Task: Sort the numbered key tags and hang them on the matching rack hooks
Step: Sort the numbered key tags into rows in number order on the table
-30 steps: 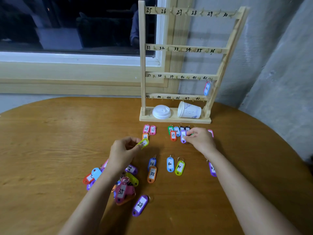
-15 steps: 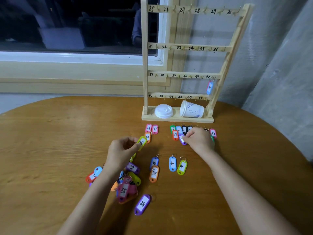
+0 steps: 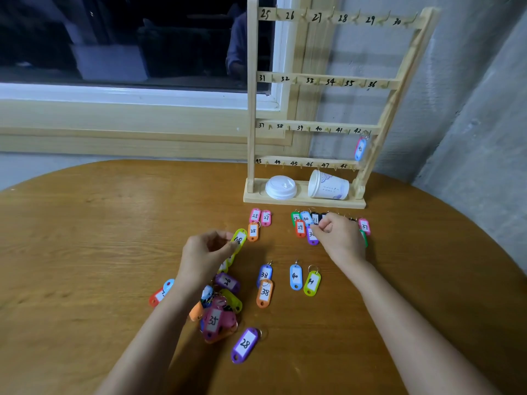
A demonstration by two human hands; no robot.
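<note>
One yellow-green tag (image 3: 239, 240), seemingly unmoved.

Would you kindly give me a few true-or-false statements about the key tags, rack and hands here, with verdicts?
A blue plastic key tag hangs on the wooden rack at hook 42. True.
The white paper cup stands upright on the rack's base. False: it lies on its side.
The left hand pinches a yellow-green key tag. True.
The purple key tag numbered 28 hangs on its hook. False: it lies on the round wooden table.

Indoor room: wooden table (image 3: 85, 252), window (image 3: 114, 38).
</note>
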